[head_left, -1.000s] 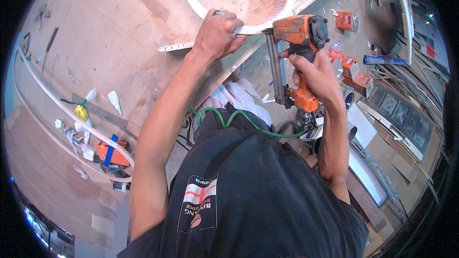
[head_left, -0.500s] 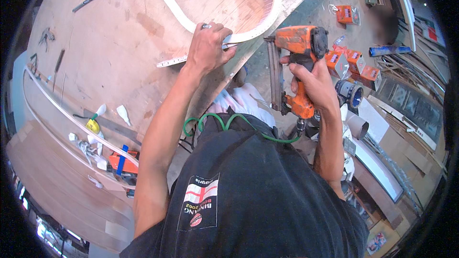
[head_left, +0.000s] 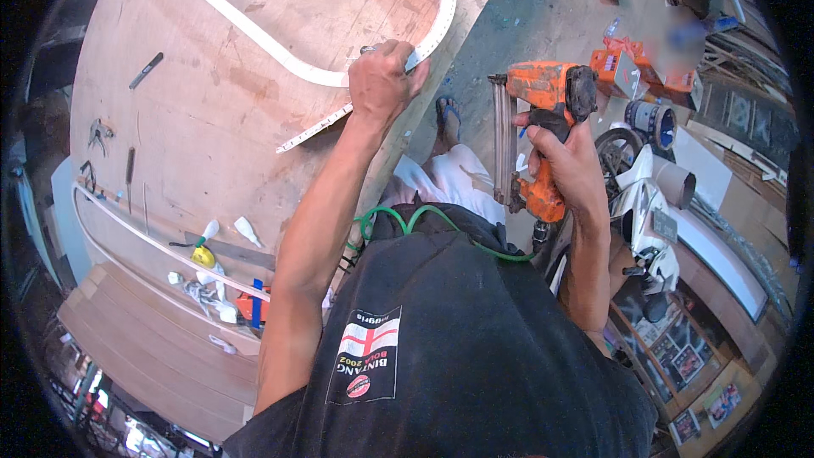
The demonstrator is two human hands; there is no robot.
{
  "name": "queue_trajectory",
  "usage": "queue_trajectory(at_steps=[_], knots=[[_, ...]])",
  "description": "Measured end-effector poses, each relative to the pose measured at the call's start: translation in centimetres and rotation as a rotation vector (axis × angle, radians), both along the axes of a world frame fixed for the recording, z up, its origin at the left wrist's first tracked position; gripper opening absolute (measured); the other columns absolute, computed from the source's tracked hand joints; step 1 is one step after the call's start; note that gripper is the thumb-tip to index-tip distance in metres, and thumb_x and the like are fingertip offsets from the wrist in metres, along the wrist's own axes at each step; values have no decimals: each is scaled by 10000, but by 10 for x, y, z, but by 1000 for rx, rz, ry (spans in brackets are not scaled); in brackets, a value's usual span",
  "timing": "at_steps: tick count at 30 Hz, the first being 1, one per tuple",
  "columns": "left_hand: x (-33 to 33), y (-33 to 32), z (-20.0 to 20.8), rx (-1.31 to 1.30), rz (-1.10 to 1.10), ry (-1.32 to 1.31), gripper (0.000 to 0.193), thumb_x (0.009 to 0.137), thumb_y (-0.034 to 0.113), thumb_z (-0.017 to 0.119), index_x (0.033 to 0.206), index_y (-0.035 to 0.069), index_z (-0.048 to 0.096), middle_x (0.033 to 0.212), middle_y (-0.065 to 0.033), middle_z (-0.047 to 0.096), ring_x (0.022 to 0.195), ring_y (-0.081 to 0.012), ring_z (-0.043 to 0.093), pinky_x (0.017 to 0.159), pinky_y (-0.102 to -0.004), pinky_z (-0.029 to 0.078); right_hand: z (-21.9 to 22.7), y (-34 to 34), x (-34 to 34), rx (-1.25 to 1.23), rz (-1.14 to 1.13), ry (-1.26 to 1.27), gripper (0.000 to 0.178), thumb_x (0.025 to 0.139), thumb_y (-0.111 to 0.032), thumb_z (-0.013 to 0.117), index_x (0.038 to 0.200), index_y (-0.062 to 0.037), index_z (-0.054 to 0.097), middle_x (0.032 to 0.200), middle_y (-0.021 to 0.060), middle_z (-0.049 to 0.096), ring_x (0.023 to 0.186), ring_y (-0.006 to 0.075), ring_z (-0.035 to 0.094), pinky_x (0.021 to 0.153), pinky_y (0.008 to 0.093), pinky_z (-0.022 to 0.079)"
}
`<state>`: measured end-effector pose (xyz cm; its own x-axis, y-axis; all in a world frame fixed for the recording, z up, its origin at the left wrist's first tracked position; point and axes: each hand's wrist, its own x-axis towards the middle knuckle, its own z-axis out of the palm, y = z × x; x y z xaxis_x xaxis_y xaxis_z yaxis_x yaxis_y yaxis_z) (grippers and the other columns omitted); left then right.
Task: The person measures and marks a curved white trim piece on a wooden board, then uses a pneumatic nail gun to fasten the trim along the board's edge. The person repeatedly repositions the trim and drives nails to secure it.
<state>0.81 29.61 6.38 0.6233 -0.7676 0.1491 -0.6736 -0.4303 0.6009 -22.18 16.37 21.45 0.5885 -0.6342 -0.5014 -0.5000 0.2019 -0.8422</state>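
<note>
My left hand [head_left: 383, 85] presses down on a white curved strip [head_left: 280, 55] that lies bent into a loop on a large plywood sheet [head_left: 212, 119]; the fingers close over the strip near the sheet's right edge. A straight white strip piece [head_left: 309, 129] lies just below that hand. My right hand [head_left: 570, 161] grips the handle of an orange nail gun [head_left: 543, 110], held upright off the sheet's edge, above the floor. A green coiled hose [head_left: 407, 225] runs from the gun across my dark shirt.
Glue tubes, a yellow tool [head_left: 203, 256] and another long white strip [head_left: 153, 237] lie at the sheet's near left. A marker [head_left: 146, 70] and pliers [head_left: 97, 131] rest at the left. Orange boxes [head_left: 615, 72] and a cardboard tube [head_left: 670, 182] clutter the floor on the right.
The view has shifted, so the sheet and hands sit lower in the picture. My left hand stays on the strip; the nail gun has moved slightly away from the sheet's edge.
</note>
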Motion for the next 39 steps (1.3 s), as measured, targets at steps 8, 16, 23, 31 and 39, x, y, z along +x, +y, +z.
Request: queue_trajectory(at_steps=[8, 16, 23, 31, 39], knots=[[13, 28, 6, -40, -93, -131, 301, 818, 327, 844, 1033, 131, 766, 927, -84, 738, 897, -329, 717, 941, -506, 528, -9, 10, -20, 64, -64, -51, 480, 983, -85, 684, 1404, -18, 462, 1191, 88, 703, 682, 115, 621, 581, 285, 545], [57, 81, 21, 33, -340, -71, 513, 780, 250, 847, 1251, 87, 727, 1058, -111, 725, 1013, -310, 689, 999, -494, 502, -5, 13, -33, 52, -84, -36, 497, 984, -53, 658, 1428, -17, 437, 1192, 101, 696, 644, 121, 608, 559, 280, 532], [72, 78, 17, -23, -432, 104, 480, 747, 143, 845, 1202, 40, 735, 974, -128, 692, 956, -341, 674, 873, -454, 524, 0, 19, -24, 74, -47, -53, 526, 972, -55, 671, 1438, -7, 433, 1201, 112, 690, 666, 120, 617, 564, 286, 539], [76, 77, 12, -54, -441, 152, 429, 753, 70, 825, 1172, 23, 744, 924, -131, 680, 920, -334, 668, 864, -438, 526, 7, 25, 4, 14, 18, -31, 481, 990, -51, 653, 1431, -16, 461, 1189, 118, 719, 626, 82, 606, 557, 244, 527], [74, 76, 12, -83, -450, 110, 423, 775, -2, 802, 1196, 9, 754, 981, -147, 708, 898, -307, 694, 812, -414, 570, 13, 25, 35, -9, 125, 4, 438, 992, -70, 653, 1402, 5, 520, 1171, 105, 726, 630, 77, 606, 554, 237, 523]])
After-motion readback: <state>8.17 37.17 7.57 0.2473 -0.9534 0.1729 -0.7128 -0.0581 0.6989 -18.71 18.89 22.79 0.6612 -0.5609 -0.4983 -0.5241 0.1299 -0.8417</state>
